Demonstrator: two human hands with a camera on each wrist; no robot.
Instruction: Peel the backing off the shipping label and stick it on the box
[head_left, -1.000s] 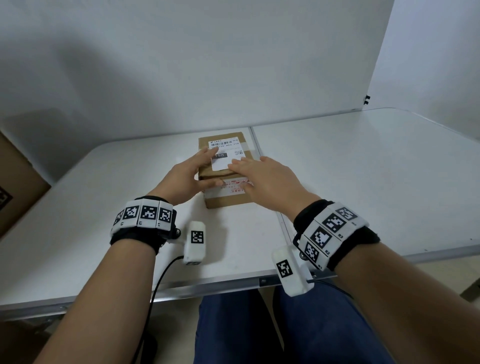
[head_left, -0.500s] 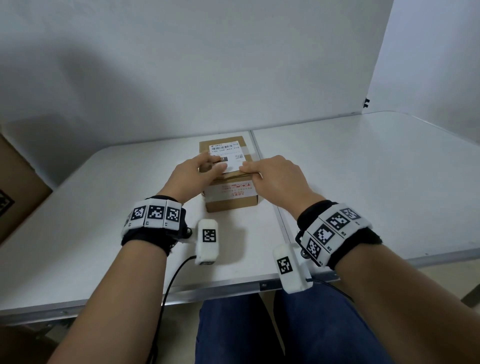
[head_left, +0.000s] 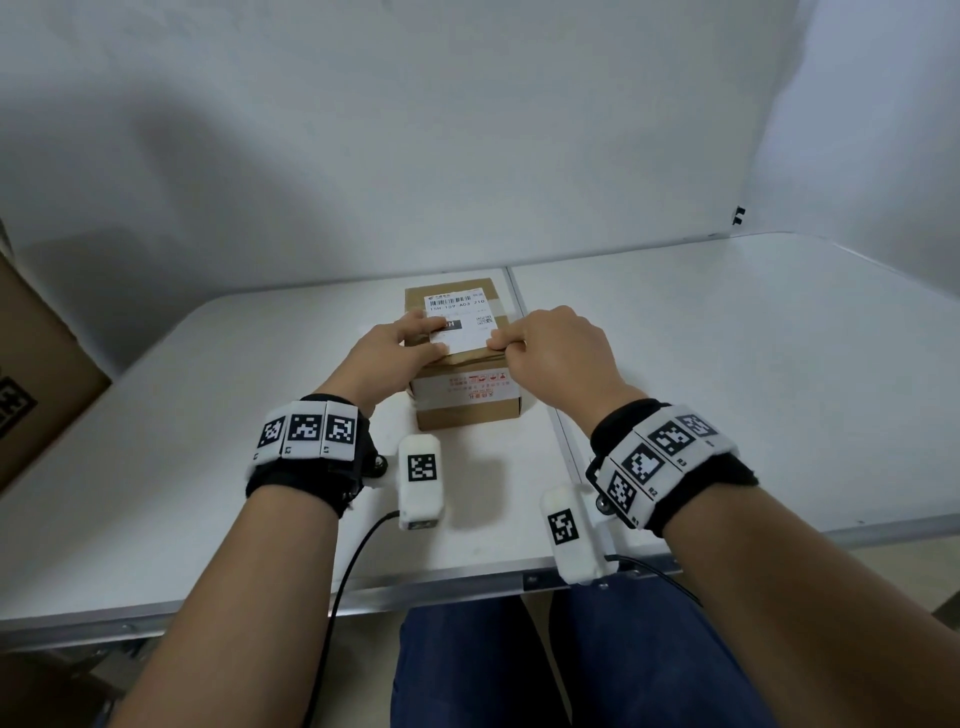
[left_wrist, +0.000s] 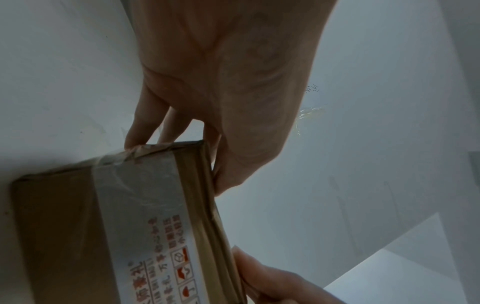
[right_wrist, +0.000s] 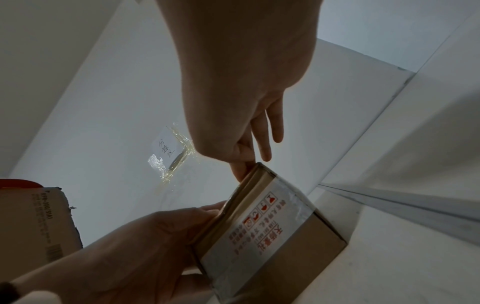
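- The box (head_left: 462, 384) sits mid-bench, long axis running away from the person.
- The shipping label (head_left: 460, 325) lies flat on its top, barcode at the far end.
- Left hand (head_left: 387, 358) grip: fingers flat on the label, thumb at the near edge.
- Right hand (head_left: 558, 353) grip: fingers curled, pressing the label's near right corner.
- White bench (head_left: 727, 389), white walls, a cardboard carton (head_left: 36, 405) at left.

Near edge of label (head_left: 457, 325) covered by left hand (head_left: 387, 358) and right hand (head_left: 558, 351); small print under the barcode too fine to read. Whether fingers (head_left: 501, 340) pinch a backing strip: cannot tell. Big carton (head_left: 36, 384) cut off by frame's left edge. Box (left_wrist: 103, 226) cropped at bottom in left wrist view; label out of sight there.
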